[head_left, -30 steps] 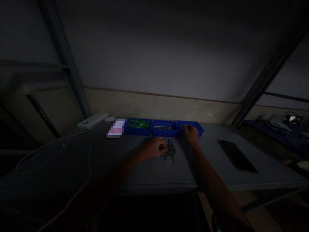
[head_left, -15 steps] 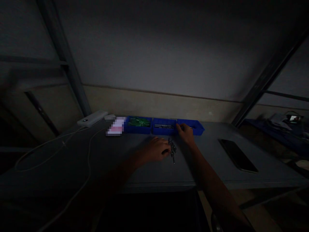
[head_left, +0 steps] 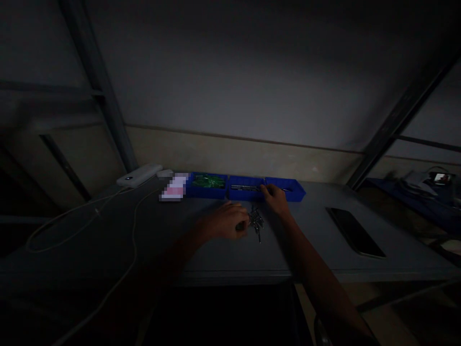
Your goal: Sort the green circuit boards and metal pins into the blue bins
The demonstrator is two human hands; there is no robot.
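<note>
My left hand (head_left: pixel 228 221) rests low over the table with its fingers curled; what they hold, if anything, I cannot make out. Right beside its fingertips lies a loose pile of small slim metal parts (head_left: pixel 257 221). My right hand (head_left: pixel 276 199) is at the middle blue bin (head_left: pixel 245 195), fingers pinched together over its right end. Whatever is between those fingertips is too dark and small to name. Long thin metal rods (head_left: pixel 241 187) lie inside that bin. The right blue bin (head_left: pixel 297 193), partly hidden by my right hand, holds a few thin pieces.
A left blue bin (head_left: pixel 207 193) holds green items in clear wrap. Left of it are a blurred pink-and-white card (head_left: pixel 175 187) and a white box-shaped device (head_left: pixel 139 176) with a cable (head_left: pixel 133 230). A dark phone (head_left: pixel 356 232) lies on the right. A wall stands behind.
My left hand has drawn slightly left, uncovering more of the metal pile. My right hand has shifted slightly, its fingertips still at the middle bin's right end.
</note>
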